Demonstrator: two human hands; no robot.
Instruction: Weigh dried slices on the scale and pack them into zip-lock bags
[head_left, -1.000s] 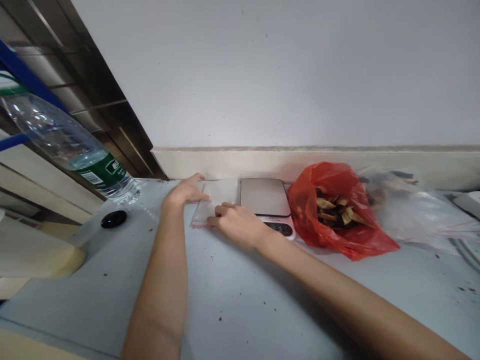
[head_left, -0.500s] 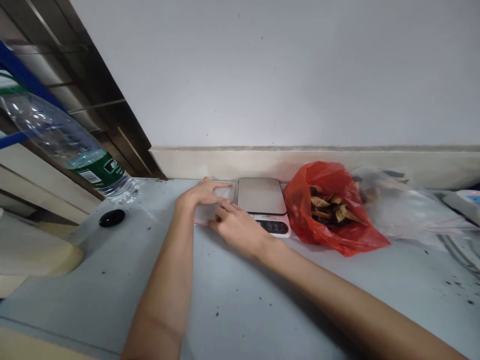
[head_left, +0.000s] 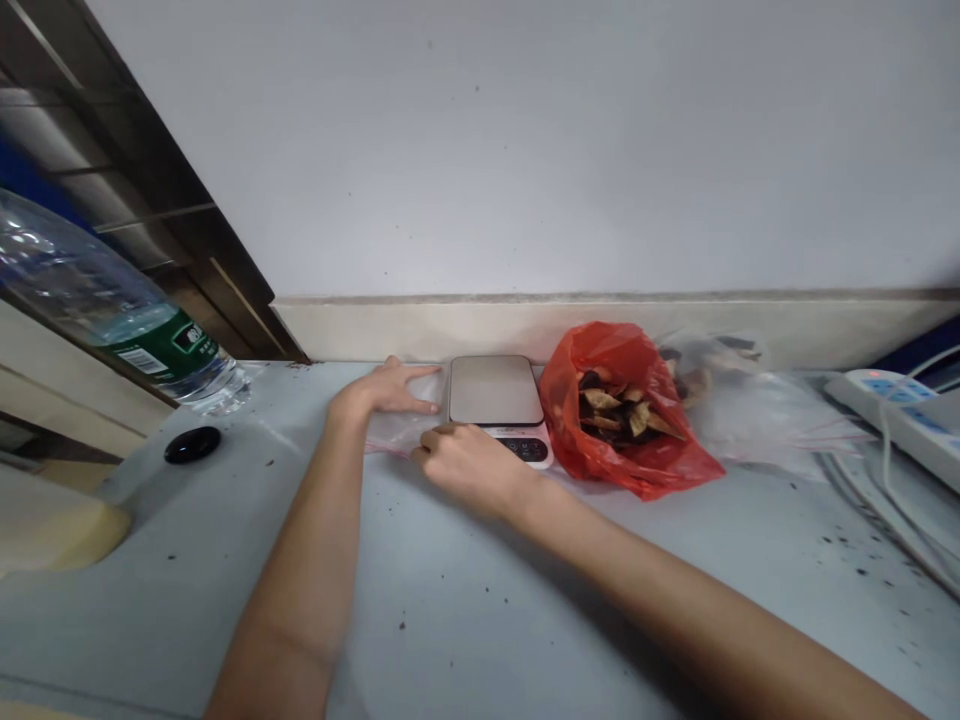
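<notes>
My left hand lies with thumb and fingers spread over a clear plastic zip bag that is flat on the table. My right hand has its fingers curled in a pinch at the bag's near right corner, by the pink seal line; the fingertips are partly hidden. Just right of the bag sits a kitchen scale with a bare metal plate and a dark button panel, partly covered by my right hand. An open red plastic bag holding dried brown slices stands beside the scale.
More clear plastic bags lie right of the red bag, near a white power strip with cables. At left are a water bottle, a black oval object and a pale container. A wall runs along the table's back.
The view has swung right, showing more of the power strip. My right hand has drawn slightly toward me, away from my left hand's fingers, along the bag's near edge.
</notes>
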